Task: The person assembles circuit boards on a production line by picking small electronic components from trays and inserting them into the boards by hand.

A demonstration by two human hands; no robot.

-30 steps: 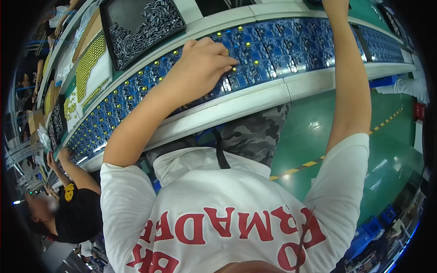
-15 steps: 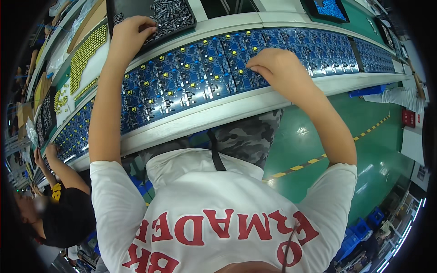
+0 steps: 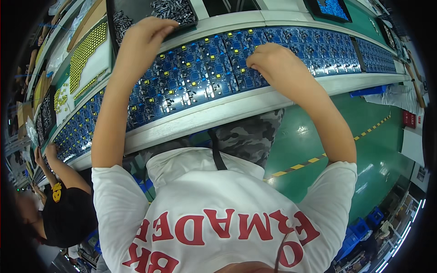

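My left hand (image 3: 148, 38) hovers over the near edge of a black tray (image 3: 198, 17), which holds a heap of small dark components (image 3: 170, 11). Its thumb and forefinger are pinched together; whatever is between them is too small to make out. Over a blue circuit board (image 3: 218, 68) with yellow and blue parts on it, my right hand (image 3: 275, 63) is closed in a pinch, its fingertips close to the board's surface. Anything in those fingertips is hidden.
Boards run in a long row along the white-railed line (image 3: 205, 107). Yellow parts (image 3: 86, 57) stand in rows at the left. A tray of blue parts (image 3: 334, 9) lies far right. At the left, a co-worker in a black cap (image 3: 68, 214) reaches to the line.
My left hand has moved right and slightly nearer from the heap to the tray's near edge. My right hand stays over the same board, almost still. The boards have shifted slightly right.
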